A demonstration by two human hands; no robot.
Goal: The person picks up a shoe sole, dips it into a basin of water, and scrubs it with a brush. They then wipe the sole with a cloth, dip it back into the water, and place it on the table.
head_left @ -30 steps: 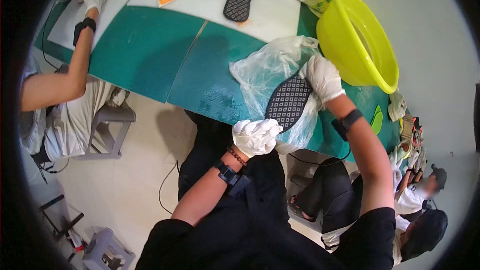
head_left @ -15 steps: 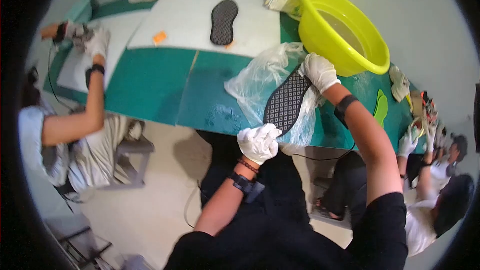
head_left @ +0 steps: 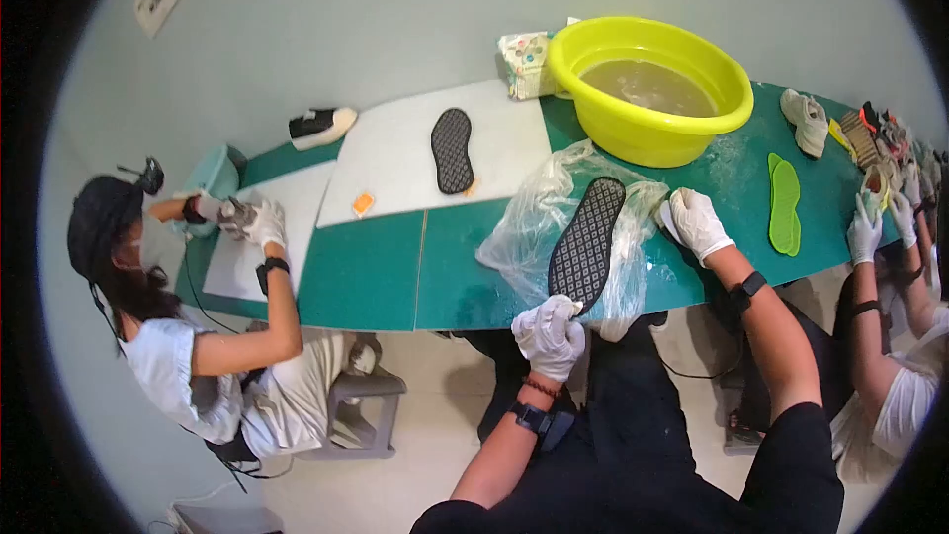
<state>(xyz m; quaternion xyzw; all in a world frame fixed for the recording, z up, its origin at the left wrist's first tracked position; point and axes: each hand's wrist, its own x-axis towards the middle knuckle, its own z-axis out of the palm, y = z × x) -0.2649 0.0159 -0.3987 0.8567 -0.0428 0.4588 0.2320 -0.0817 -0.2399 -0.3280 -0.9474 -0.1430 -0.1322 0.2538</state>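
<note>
My left hand, in a white glove, pinches the lower end of a dark patterned shoe sole. The sole is tilted over a crumpled clear plastic bag. My right hand, also gloved, is apart from the sole, at the bag's right side. Its fingers are curled around something white that I cannot make out. A second dark sole lies on a white sheet further back.
A yellow basin of cloudy water stands behind the bag, beside a printed packet. Green insoles and a pale shoe lie right. An orange piece is on the sheet. People work at both sides.
My right hand has let go of the sole's upper end and moved right. The sole stays in my left hand, now more upright. The camera view has tilted up and shifted left.
</note>
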